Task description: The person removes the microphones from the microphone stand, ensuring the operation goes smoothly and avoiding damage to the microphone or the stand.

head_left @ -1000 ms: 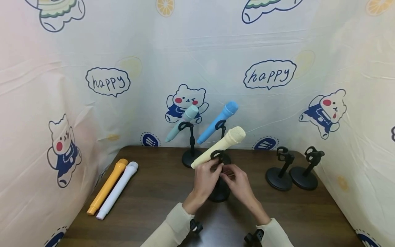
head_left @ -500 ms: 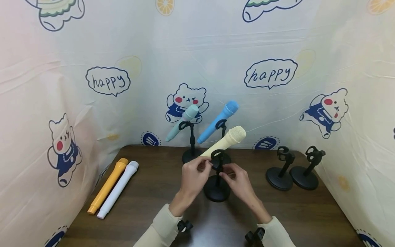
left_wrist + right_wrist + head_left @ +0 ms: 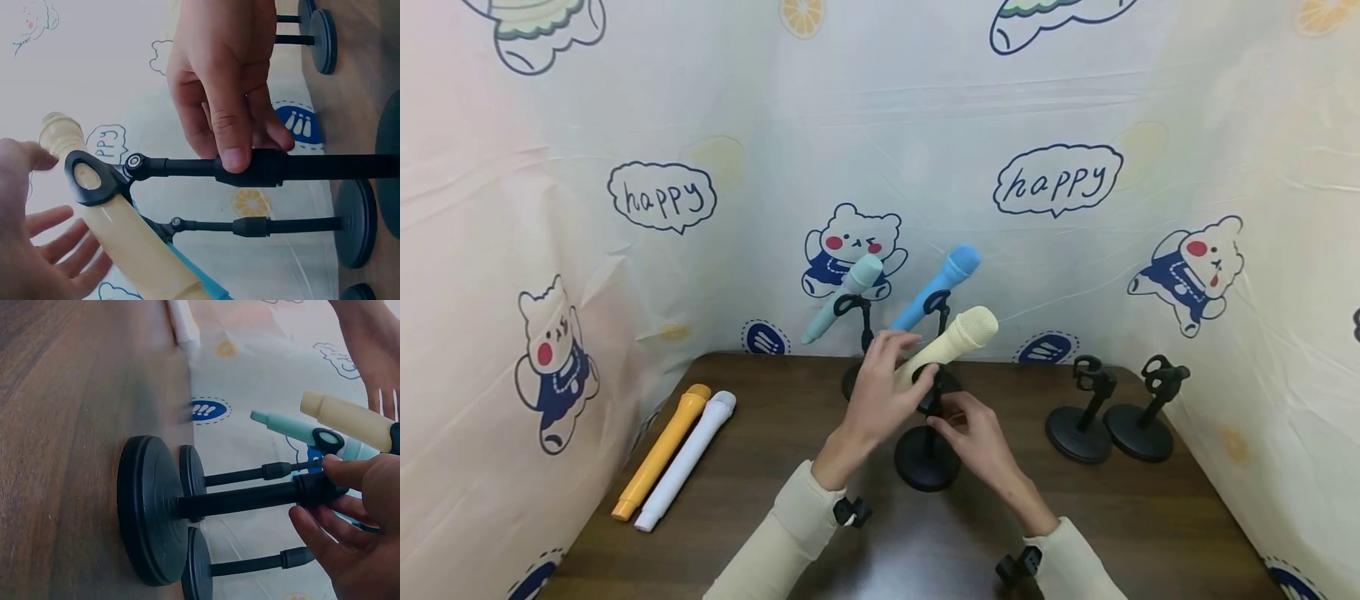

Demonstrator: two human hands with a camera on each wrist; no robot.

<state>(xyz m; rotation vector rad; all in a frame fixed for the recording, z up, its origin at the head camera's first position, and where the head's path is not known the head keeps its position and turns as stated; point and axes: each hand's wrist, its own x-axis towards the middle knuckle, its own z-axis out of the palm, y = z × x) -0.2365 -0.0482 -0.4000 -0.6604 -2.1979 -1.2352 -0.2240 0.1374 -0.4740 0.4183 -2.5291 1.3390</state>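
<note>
A cream microphone (image 3: pixel 962 333) lies tilted in the ring clip of a black microphone stand (image 3: pixel 927 458), head end up to the right. My left hand (image 3: pixel 876 400) is beside the microphone's lower part, its fingers extended and spread behind the handle with the thumb near the clip. In the left wrist view those fingers (image 3: pixel 65 237) look loose, not curled round the handle. My right hand (image 3: pixel 981 437) pinches the stand's collar (image 3: pixel 262 169) between thumb and fingers, below the clip. The round base (image 3: pixel 153 512) of this stand rests on the table.
Behind stand a mint microphone (image 3: pixel 842 300) and a blue microphone (image 3: pixel 951 275) in their own stands. Orange (image 3: pixel 662 450) and white microphones (image 3: pixel 685 462) lie at the left. Two stands without microphones (image 3: pixel 1078 433) are at the right, near the printed cloth backdrop (image 3: pixel 880 125).
My left hand has left the stand's upper pole, gone left, then risen beside the cream microphone with its fingers spreading. The stand's base has shifted slightly left. My right hand stays at the collar.
</note>
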